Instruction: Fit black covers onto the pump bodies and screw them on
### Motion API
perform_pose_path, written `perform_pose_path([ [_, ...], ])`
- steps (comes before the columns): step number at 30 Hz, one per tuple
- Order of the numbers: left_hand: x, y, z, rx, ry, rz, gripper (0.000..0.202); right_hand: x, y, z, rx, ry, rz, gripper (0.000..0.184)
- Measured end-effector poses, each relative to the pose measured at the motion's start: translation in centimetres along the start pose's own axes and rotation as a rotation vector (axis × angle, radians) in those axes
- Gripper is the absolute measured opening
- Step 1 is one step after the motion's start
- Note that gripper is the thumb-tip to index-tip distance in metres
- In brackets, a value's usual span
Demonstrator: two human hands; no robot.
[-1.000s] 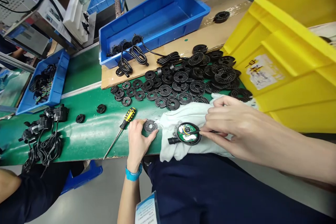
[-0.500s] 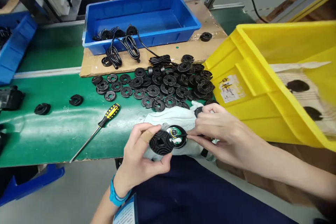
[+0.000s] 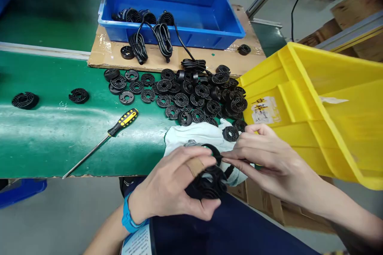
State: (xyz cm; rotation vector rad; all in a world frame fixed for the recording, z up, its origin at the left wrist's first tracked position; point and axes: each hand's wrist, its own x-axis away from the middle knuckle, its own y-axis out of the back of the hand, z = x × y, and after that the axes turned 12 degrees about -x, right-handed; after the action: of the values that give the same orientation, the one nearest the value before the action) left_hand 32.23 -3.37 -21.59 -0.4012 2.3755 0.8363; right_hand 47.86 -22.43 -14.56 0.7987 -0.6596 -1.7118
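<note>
My left hand [image 3: 170, 183] is closed round a black ridged cap [image 3: 211, 185], held tilted above my lap. Just behind the cap is a round black housing [image 3: 214, 152], partly covered by my left fingers; its inside is mostly hidden. My right hand [image 3: 266, 157] pinches a thin black cable [image 3: 222, 157] at the housing's right rim, between thumb and forefinger. A pale cloth [image 3: 179, 135] lies under the housing at the table edge. Close to my right knuckles, a black slotted ring [image 3: 230, 133] rests on the cloth.
Many black slotted rings [image 3: 181, 100] are heaped on the green table [image 3: 54, 135]. Left of them lies a screwdriver [image 3: 123, 122]. A blue bin [image 3: 179, 36] with cabled parts stands on cardboard [image 3: 100, 50] behind. At the right, a yellow bin [image 3: 281, 87] borders my right arm.
My left hand has moved right with the cap, bringing it in front of the housing and covering the circuit board that showed before. My right hand keeps its pinch. The view has shifted.
</note>
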Motion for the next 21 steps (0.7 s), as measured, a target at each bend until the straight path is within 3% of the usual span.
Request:
perform_pose_path([
  [3, -0.4, -0.2, 0.1, -0.066, -0.146, 0.129, 0.050, -0.1, 0.1, 0.0, -0.004, -0.009, -0.004, 0.013],
  [8, -0.5, -0.6, -0.2, -0.238, -0.218, 0.183, 0.046, -0.3, 0.5, 0.4, 0.012, -0.016, -0.033, 0.017],
  [16, -0.9, -3.0, 0.7, -0.318, -0.272, -0.070, 0.027, -0.3, 1.2, 0.2, 0.138, -0.082, 0.098, 0.024],
  [21, 0.0, -4.2, 2.2, -0.294, -0.275, -0.024, 0.029, -0.5, 1.7, 0.4, 0.186, -0.091, 0.134, 0.025],
])
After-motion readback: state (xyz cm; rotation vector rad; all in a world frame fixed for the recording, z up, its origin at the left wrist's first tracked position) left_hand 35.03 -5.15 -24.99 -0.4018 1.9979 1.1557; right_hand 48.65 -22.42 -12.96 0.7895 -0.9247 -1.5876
